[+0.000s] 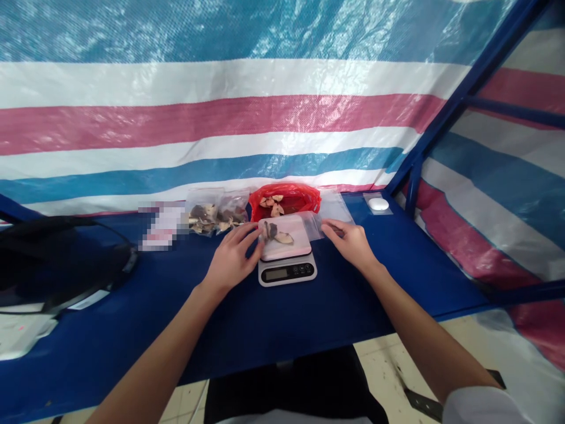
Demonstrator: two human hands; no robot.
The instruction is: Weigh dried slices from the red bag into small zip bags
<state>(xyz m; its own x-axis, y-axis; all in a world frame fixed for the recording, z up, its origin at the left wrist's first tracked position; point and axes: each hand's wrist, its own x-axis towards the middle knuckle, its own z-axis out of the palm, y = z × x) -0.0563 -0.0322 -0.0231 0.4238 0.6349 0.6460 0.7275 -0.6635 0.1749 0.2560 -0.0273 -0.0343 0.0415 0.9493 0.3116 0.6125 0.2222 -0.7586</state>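
Observation:
A white kitchen scale [288,272] stands on the blue table, with several dried, brown-and-pale slices [282,237] on its square pan. At the pan's left edge is my left hand [236,257], thumb and fingers apart, fingertips close to the slices; whether they touch is unclear. Right of the scale, my right hand [351,242] has its thumb and fingers drawn together. Beside those fingertips lies a clear plastic bag [312,226]; what the fingers hold, if anything, cannot be made out. Behind the scale, a red plastic bag [304,197] gapes open with more dried slices [274,206] inside.
Two clear bags of dried slices [203,218] [232,219] lie left of the red bag. A small white case [378,204] rests at the back right. A black bag [57,259] fills the table's left end. Striped sheeting [220,118] hangs behind the table.

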